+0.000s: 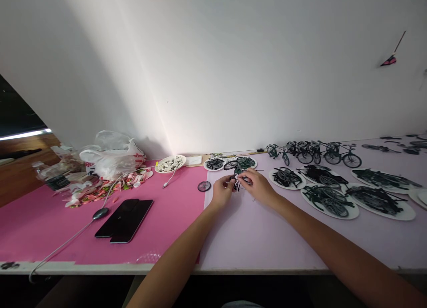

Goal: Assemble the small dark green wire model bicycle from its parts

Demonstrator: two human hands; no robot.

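In the middle of the head view, a partly built miniature bicycle (236, 185) is held above the pale table section. My left hand (223, 191) pinches it from the left side. Opposite, my right hand (257, 185) has its fingers closed on a small dark part at the same model; its exact shape is hidden by the fingers. One wheel (231, 165) of the model shows above the hands. A loose miniature wheel (204, 186) lies on the pink surface, just left of my left hand.
White plates (330, 201) with dark bicycle parts fill the right side. Finished miniature bicycles (312, 152) stand along the wall. To the left are two phones (125, 220), a cable with a dark puck (100, 214), petal-like scraps (110, 188) and a plastic bag (110, 159).
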